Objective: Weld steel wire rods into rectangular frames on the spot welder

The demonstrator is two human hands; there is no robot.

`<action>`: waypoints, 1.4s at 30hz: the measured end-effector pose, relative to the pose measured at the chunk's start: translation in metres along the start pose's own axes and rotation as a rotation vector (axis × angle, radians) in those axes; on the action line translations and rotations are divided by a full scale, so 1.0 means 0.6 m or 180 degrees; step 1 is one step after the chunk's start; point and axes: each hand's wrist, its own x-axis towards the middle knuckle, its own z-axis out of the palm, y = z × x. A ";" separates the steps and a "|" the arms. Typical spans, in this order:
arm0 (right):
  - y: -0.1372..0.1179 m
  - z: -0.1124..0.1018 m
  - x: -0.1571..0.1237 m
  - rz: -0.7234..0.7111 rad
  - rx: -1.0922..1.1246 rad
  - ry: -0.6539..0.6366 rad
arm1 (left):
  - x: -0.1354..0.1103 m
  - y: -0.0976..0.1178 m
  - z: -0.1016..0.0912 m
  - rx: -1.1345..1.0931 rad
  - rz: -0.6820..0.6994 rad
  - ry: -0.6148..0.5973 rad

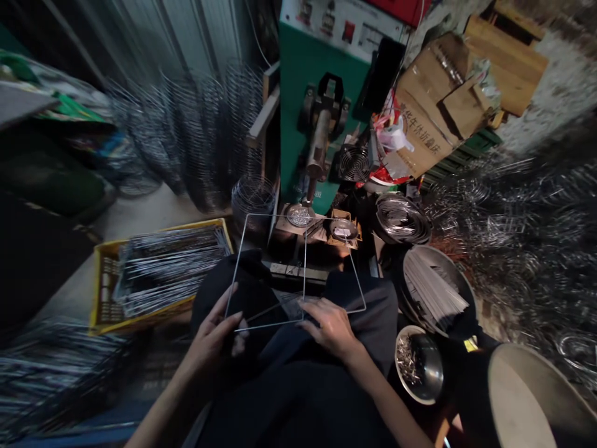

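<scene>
Over my lap I hold two thin rectangular wire frames. My left hand (215, 336) pinches the near left corner of the left wire frame (268, 214), fingers closed on the wire. My right hand (330, 326) rests curled on the near edge of the right wire frame (358, 286), where the two frames meet. Both frames reach forward toward the green spot-welding machine (321, 81), whose electrode (316, 149) hangs above a small round wire disc (299, 216).
A yellow crate (105, 274) of straight wire pieces sits at left. Stacks of wire racks stand behind it. Right of my knee are a bowl of small metal parts (415, 364), a pan of white rods (433, 286), wire coils (401, 218) and cardboard boxes (438, 106).
</scene>
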 end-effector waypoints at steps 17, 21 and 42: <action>-0.010 -0.020 -0.039 -0.0023 0.0212 0.0108 | -0.031 -0.004 0.020 0.0065 0.0122 -0.0209; -0.009 -0.017 -0.036 -0.0055 0.0223 0.0107 | -0.027 -0.009 0.017 0.0051 0.0154 -0.0209; -0.015 -0.034 -0.024 -0.0147 0.0306 0.0060 | -0.019 -0.012 0.015 -0.0119 0.0231 -0.0295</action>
